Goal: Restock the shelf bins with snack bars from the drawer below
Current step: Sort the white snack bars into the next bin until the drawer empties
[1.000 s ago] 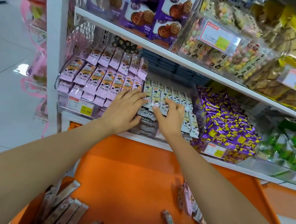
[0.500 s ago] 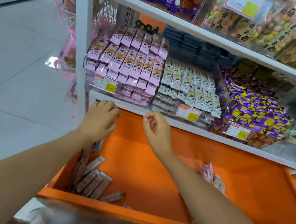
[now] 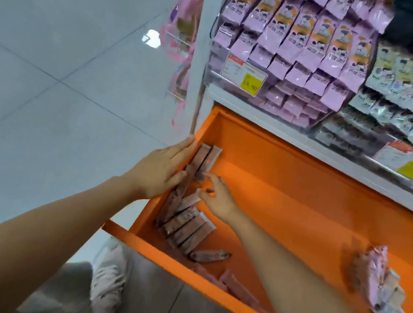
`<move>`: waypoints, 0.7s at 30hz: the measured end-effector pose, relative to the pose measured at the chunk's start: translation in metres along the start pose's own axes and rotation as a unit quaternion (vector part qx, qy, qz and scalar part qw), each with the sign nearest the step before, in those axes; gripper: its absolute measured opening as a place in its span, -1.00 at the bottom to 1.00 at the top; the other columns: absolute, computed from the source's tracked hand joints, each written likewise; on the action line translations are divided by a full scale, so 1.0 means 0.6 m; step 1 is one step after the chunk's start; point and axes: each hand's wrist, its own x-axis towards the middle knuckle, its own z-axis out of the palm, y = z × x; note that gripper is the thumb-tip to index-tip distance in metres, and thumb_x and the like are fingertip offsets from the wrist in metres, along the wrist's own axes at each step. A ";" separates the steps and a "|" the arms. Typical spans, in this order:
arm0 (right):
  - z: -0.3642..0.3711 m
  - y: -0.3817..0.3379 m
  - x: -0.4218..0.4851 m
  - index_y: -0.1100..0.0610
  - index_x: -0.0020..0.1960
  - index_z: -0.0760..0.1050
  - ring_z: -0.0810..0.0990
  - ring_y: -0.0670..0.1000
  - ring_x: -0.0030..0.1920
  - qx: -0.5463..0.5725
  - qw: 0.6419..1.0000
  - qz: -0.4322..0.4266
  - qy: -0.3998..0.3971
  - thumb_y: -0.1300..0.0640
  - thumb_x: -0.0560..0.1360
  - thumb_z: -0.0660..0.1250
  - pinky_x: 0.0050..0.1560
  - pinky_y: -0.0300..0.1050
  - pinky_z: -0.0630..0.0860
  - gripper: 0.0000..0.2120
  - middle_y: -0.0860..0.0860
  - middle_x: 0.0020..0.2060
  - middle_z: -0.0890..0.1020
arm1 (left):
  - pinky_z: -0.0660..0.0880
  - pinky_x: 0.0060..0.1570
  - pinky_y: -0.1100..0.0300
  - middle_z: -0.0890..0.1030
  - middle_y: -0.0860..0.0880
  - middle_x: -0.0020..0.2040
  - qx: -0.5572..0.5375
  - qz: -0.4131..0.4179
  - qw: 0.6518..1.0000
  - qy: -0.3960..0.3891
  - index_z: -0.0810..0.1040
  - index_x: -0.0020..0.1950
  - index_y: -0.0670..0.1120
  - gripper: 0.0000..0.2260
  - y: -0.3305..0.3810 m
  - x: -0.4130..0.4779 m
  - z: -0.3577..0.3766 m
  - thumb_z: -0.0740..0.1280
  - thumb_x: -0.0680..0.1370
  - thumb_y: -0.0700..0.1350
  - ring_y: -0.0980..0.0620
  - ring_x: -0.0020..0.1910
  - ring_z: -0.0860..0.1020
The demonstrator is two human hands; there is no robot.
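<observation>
Head view: my left hand (image 3: 161,169) lies over the left wall of the drawer (image 3: 306,148), fingers (image 3: 181,149) straight and together, their tips against the bars (image 3: 185,226) that lean in a loose row along that wall. My right hand (image 3: 217,197) hovers just over the same row, forefinger and thumb curled but apart, clamped on nothing; the thumb looks to be touching one bar's end, though blur keeps me from being sure. A second pile (image 3: 380,287) of pink packs sits well apart at the drawer's right.

To do this pick well, I judge I should brace the row with the flat left hand so it cannot slide, then close the right thumb and forefinger across several bars at once, near their middles, and lift them level so the slick wrappers don't fan out.

They belong in the pink bin (image 3: 293,49) on the shelf (image 3: 234,99) just above. Its tag (image 3: 245,74) has a yellow patch with a price ending in .80; the first digits are blurred. The wrapper print and the next tag are too smeared to read
</observation>
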 end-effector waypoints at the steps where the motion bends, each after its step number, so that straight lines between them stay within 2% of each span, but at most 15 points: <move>1: 0.012 0.000 0.014 0.07 0.52 0.21 0.42 0.14 0.34 0.016 1.000 0.004 -0.006 0.09 0.61 0.26 0.26 0.00 0.45 -0.48 0.07 0.41 0.27 | 0.23 0.46 0.00 0.06 -0.11 0.59 -0.005 0.004 1.000 0.007 0.08 0.59 -0.13 -0.36 -0.002 -0.001 0.002 0.02 0.55 0.11 -0.10 0.53 0.20; 5: 0.048 -0.005 0.068 0.06 0.51 0.23 0.40 0.09 0.37 0.066 0.998 -0.002 0.007 0.09 0.53 0.27 0.35 0.09 0.42 -0.43 0.08 0.41 0.37 | 0.18 0.49 0.03 0.01 -0.05 0.61 -0.025 0.009 0.999 0.027 0.04 0.60 -0.10 -0.39 -0.008 -0.004 0.012 0.04 0.58 0.09 -0.03 0.56 0.13; 8: 0.066 -0.009 0.092 0.14 0.45 0.31 0.44 0.06 0.27 0.066 0.997 0.010 0.049 0.18 0.59 0.22 0.32 -0.05 0.40 -0.57 0.11 0.32 0.41 | 0.18 0.50 0.02 0.01 -0.06 0.61 -0.038 0.007 0.999 0.036 0.05 0.60 -0.12 -0.39 -0.007 -0.005 0.017 0.04 0.59 0.08 -0.02 0.56 0.12; 11: 0.078 0.003 0.111 0.24 0.29 0.46 0.49 0.15 0.19 0.019 0.994 0.028 0.106 0.21 0.59 0.24 0.19 -0.08 0.42 -0.71 0.18 0.21 0.46 | 0.18 0.49 0.06 0.01 -0.04 0.61 -0.041 0.006 0.998 0.042 0.06 0.60 -0.12 -0.38 -0.007 -0.006 0.016 0.04 0.58 0.07 -0.01 0.56 0.13; 14: 0.080 0.009 0.112 0.24 0.13 0.57 0.54 0.16 0.11 0.001 0.994 0.043 0.101 0.19 0.57 0.29 0.01 -0.11 0.42 -0.81 0.16 0.10 0.54 | 0.17 0.48 0.09 0.01 -0.04 0.61 -0.042 0.005 0.998 0.040 0.06 0.60 -0.12 -0.39 -0.007 -0.008 0.015 0.04 0.58 0.07 -0.02 0.55 0.15; 18: 0.048 0.007 0.090 0.15 0.02 0.50 0.56 0.11 0.01 0.046 0.994 0.042 0.092 0.15 0.57 0.33 -0.08 -0.12 0.41 -0.92 0.08 -0.07 0.58 | 0.15 0.48 0.11 -0.01 -0.03 0.61 -0.016 -0.008 1.000 0.020 0.04 0.61 -0.10 -0.38 -0.003 -0.007 0.009 0.05 0.58 0.09 -0.02 0.55 0.14; 21: 0.012 -0.002 0.065 0.13 0.00 0.43 0.47 -0.04 -0.27 0.098 0.982 0.050 0.152 0.08 0.56 0.34 -0.26 -0.15 0.35 -0.86 -0.04 -0.30 0.48 | 0.23 0.43 0.00 0.13 -0.11 0.59 0.045 -0.025 0.998 0.030 0.16 0.58 -0.11 -0.40 0.004 -0.008 0.003 0.16 0.58 0.05 -0.12 0.51 0.23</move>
